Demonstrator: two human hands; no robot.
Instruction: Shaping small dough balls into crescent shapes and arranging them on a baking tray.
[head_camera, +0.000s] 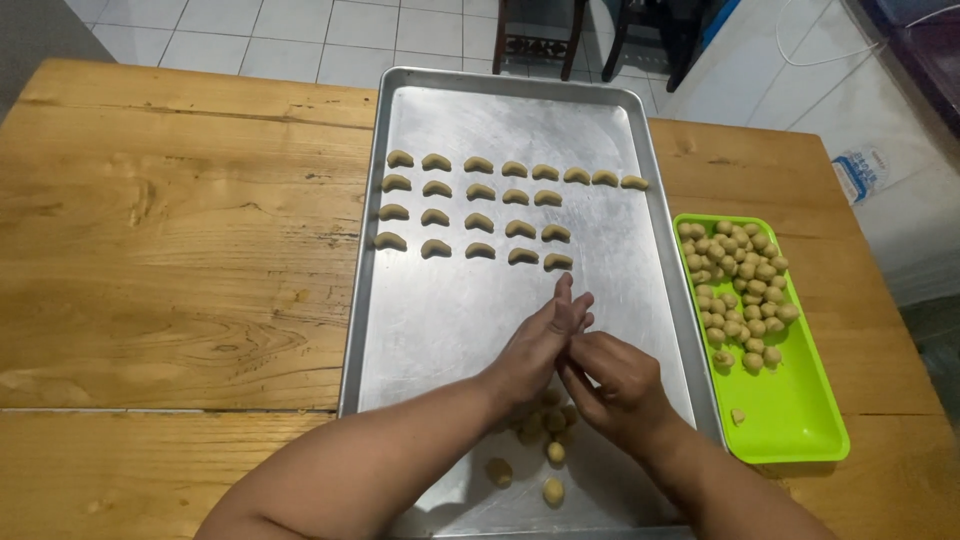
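My left hand (540, 345) and my right hand (612, 385) are pressed together over the middle of a large metal baking tray (620, 270), palms meeting; whatever lies between them is hidden. Several crescent-shaped dough pieces (478, 222) lie in rows on the far half of the tray. A few small dough balls (552, 452) rest on the tray's near end, under my wrists.
A bright green plastic tray (800, 410) to the right of the metal tray holds several round dough balls (738, 290). Both trays sit on a wooden table (180, 260). Dark chair legs (540, 40) stand on the white tiled floor beyond the table.
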